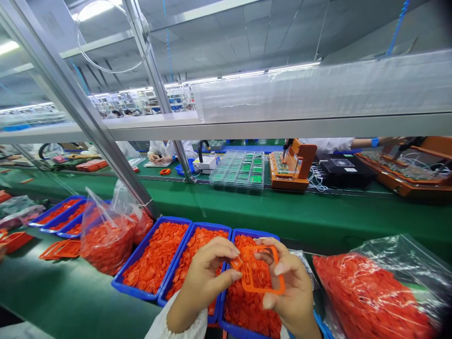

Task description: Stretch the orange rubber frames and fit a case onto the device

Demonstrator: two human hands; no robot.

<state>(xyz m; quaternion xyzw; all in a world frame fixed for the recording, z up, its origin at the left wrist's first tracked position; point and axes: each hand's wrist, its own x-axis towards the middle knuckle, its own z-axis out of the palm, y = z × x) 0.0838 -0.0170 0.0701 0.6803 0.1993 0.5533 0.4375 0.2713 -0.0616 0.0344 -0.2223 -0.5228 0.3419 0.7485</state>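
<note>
My right hand (294, 278) grips an orange plastic frame (264, 290) by its right side, fingers and thumb bent around the edge. The frame has a large rectangular opening and narrower slots on its left. At that left side, my left hand (208, 270) pinches a small orange plastic piece (237, 262) between thumb and forefinger, touching or very near the frame. Whether the piece is seated in it I cannot tell. Both hands are above a blue tray (226, 325) filled with small orange-red plastic pieces (243, 306).
Two more blue trays (136, 293) of orange pieces stand to the left, beside a clear bag (106, 240) of them. A larger bag (374, 292) lies at right. Beyond the green belt (282, 212) are orange fixtures (291, 169), a clear compartment tray (238, 169) and co-workers' hands (165, 157).
</note>
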